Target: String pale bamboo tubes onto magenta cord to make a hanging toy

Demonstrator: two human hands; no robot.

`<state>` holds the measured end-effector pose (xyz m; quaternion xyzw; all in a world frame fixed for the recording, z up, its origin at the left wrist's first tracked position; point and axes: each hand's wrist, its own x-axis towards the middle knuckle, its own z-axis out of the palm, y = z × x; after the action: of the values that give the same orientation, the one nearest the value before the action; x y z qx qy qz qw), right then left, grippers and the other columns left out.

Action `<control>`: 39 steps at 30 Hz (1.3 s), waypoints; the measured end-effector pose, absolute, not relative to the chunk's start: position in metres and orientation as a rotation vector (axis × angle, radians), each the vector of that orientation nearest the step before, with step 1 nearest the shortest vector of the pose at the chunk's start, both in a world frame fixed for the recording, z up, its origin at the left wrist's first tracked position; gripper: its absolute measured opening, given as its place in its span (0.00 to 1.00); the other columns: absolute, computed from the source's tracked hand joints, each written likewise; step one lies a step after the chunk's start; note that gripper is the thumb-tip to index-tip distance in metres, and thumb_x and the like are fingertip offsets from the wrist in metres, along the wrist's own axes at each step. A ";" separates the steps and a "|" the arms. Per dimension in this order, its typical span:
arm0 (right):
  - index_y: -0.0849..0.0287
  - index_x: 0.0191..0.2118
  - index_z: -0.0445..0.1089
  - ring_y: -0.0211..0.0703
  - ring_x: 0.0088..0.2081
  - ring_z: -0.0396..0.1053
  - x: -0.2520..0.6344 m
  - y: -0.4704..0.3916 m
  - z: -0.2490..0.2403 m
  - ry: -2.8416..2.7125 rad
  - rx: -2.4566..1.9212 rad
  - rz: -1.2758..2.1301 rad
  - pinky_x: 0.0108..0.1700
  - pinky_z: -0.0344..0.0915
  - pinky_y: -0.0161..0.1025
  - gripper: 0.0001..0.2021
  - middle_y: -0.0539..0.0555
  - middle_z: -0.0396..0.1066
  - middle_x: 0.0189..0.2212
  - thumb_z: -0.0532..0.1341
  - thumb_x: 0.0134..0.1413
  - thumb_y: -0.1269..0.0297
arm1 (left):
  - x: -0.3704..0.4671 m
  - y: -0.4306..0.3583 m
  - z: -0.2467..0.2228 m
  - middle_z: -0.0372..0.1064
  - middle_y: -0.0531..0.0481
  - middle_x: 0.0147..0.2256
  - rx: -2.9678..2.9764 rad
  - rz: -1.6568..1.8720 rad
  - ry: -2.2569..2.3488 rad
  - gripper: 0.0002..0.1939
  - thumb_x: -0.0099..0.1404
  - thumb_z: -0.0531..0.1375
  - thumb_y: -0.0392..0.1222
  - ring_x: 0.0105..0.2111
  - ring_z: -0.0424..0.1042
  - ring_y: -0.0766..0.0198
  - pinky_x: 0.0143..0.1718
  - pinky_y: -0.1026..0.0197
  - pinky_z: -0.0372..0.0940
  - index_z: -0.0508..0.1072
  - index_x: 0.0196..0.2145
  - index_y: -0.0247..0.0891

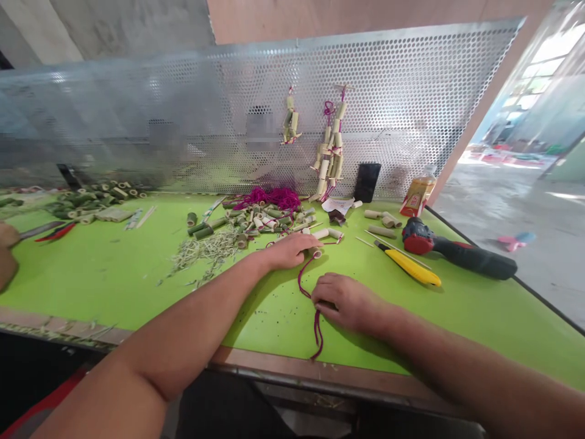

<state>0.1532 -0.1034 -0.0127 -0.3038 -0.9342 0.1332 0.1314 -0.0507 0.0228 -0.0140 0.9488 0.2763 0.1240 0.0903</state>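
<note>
My left hand [292, 250] closes on a short bamboo tube [317, 253], its open end facing me. A purple string [300, 277] comes out of that end and curves down to my right hand [340, 299]. The right fingers are closed around the string, and its loose tail lies toward the table's front edge. Just beyond my left hand, more pale bamboo pieces [336, 234] sit close to the same kind of string.
Cut bamboo pieces, shavings [203, 250] and a purple string heap [274, 198] lie behind and left. On the right are a yellow utility knife [414, 268], thin sticks, a power tool [475, 255] and a bottle [418, 189]. Strung bamboo figures [337, 143] hang on the perforated panel.
</note>
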 end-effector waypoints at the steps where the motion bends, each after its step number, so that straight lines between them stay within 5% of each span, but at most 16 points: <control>1: 0.59 0.33 0.70 0.41 0.34 0.62 0.154 -0.104 -0.013 -2.678 -0.934 0.416 0.40 0.58 0.38 0.08 0.54 0.69 0.31 0.54 0.62 0.71 | -0.051 0.022 -0.014 0.68 0.45 0.61 2.816 0.359 0.832 0.34 0.57 0.53 0.24 0.62 0.65 0.54 0.66 0.47 0.58 0.70 0.59 0.42; 13: 0.59 0.39 0.65 0.36 0.27 0.57 0.163 -0.114 -0.015 -2.476 -1.104 0.657 0.31 0.50 0.35 0.13 0.47 0.64 0.26 0.56 0.46 0.78 | -0.047 0.024 -0.015 0.74 0.50 0.55 2.735 0.431 0.836 0.20 0.66 0.50 0.26 0.59 0.67 0.58 0.66 0.49 0.56 0.78 0.46 0.42; 20: 0.57 0.31 0.60 0.34 0.27 0.56 0.162 -0.118 -0.007 -2.510 -1.014 0.753 0.31 0.50 0.35 0.09 0.46 0.61 0.26 0.56 0.44 0.78 | -0.047 0.026 -0.017 0.71 0.50 0.58 2.718 0.444 0.882 0.27 0.65 0.49 0.24 0.62 0.65 0.57 0.66 0.47 0.55 0.75 0.54 0.44; 24: 0.57 0.34 0.65 0.36 0.26 0.58 0.161 -0.115 -0.004 -2.443 -1.252 0.789 0.30 0.49 0.35 0.04 0.46 0.65 0.24 0.61 0.55 0.65 | -0.047 0.023 -0.012 0.69 0.50 0.60 2.749 0.449 0.935 0.31 0.61 0.48 0.21 0.63 0.63 0.57 0.67 0.46 0.54 0.75 0.54 0.43; 30: 0.59 0.38 0.71 0.39 0.30 0.62 0.155 -0.114 -0.005 -2.425 -1.490 0.648 0.32 0.49 0.36 0.14 0.51 0.71 0.30 0.66 0.55 0.52 | -0.052 0.024 -0.007 0.71 0.47 0.58 2.857 0.536 0.875 0.27 0.60 0.50 0.21 0.63 0.64 0.56 0.65 0.45 0.57 0.77 0.49 0.40; 34: 0.59 0.33 0.72 0.39 0.32 0.63 0.153 -0.116 -0.011 -2.538 -1.368 0.544 0.34 0.51 0.36 0.07 0.53 0.72 0.32 0.62 0.58 0.61 | -0.058 0.027 -0.001 0.75 0.44 0.49 2.838 0.749 0.950 0.19 0.62 0.53 0.26 0.51 0.71 0.57 0.57 0.50 0.66 0.78 0.45 0.37; 39: 0.60 0.30 0.74 0.37 0.30 0.61 0.153 -0.114 -0.015 -2.524 -1.336 0.576 0.34 0.52 0.35 0.08 0.53 0.72 0.29 0.58 0.57 0.68 | -0.064 0.026 0.008 0.73 0.42 0.50 2.832 0.728 0.966 0.16 0.64 0.57 0.30 0.52 0.70 0.55 0.58 0.49 0.65 0.77 0.48 0.37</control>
<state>0.1525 -0.1141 -0.0146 -0.4556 -0.8607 0.1966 0.1138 -0.0638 0.0256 0.0081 0.9192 0.3136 0.2363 0.0310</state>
